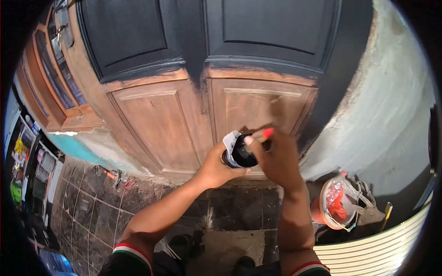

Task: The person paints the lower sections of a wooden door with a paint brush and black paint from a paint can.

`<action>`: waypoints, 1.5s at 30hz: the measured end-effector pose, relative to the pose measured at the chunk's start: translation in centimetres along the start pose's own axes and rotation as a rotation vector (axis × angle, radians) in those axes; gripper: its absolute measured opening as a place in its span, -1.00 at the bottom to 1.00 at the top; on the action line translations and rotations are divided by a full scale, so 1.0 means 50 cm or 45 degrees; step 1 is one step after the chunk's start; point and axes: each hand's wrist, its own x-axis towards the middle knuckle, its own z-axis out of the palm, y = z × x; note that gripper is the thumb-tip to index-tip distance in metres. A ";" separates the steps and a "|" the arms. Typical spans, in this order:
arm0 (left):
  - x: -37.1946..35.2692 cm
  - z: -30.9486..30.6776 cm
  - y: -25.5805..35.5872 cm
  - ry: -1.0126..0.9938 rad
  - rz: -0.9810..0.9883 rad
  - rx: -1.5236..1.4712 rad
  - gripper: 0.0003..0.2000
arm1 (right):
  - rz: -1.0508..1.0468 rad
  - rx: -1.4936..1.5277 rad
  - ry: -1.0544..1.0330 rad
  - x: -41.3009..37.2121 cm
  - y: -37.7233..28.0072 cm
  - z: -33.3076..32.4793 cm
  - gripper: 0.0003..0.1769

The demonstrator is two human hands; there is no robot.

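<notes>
My left hand (216, 168) is wrapped round a small can of black paint (241, 152), with a whitish flap of paper or lining at its rim. Over the can's mouth, my right hand (278, 158) grips a brush (264, 135) with a red-tipped handle; its bristle end is down at the can and partly hidden. Behind them stands a wooden door, its upper panels (276, 27) coated black and its lower panels (156, 119) bare brown wood. Black also covers part of the middle strip and the right edge.
An orange bucket (317, 209) holding plastic bags stands at the right, by the grey wall (391, 101) and a ridged cream surface (377, 248). Tools with red handles (110, 175) lie on the dark tiled floor (92, 207). A cluttered shelf (54, 179) is at the left.
</notes>
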 end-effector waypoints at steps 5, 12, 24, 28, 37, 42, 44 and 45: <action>0.006 -0.018 -0.033 0.143 -0.079 -0.153 -0.18 | 0.012 0.331 0.159 0.014 -0.045 -0.030 -0.85; 0.032 -0.029 -0.016 0.091 -0.224 -0.144 -0.19 | -0.058 0.192 0.010 0.014 0.006 -0.031 -0.82; 0.025 -0.053 -0.004 -0.229 -0.105 0.172 -0.26 | -0.194 0.075 -0.497 -0.020 0.028 -0.077 -0.87; 0.028 -0.066 -0.022 -0.292 -0.046 0.286 -0.23 | -0.134 0.083 -0.482 -0.025 0.021 -0.088 -0.84; 0.022 -0.048 -0.027 -0.339 -0.264 -0.164 -0.25 | 0.120 -0.176 -0.557 -0.030 -0.025 -0.092 -0.88; 0.038 -0.066 -0.036 -0.338 -0.203 -0.019 -0.27 | -0.006 -0.127 -0.449 -0.042 -0.012 -0.080 -0.88; 0.043 -0.076 -0.047 -0.313 -0.155 0.007 -0.28 | -0.009 -0.104 -0.406 -0.034 -0.017 -0.079 -0.86; 0.044 -0.078 -0.049 -0.299 -0.135 -0.016 -0.28 | -0.024 -0.079 -0.304 -0.030 -0.030 -0.075 -0.84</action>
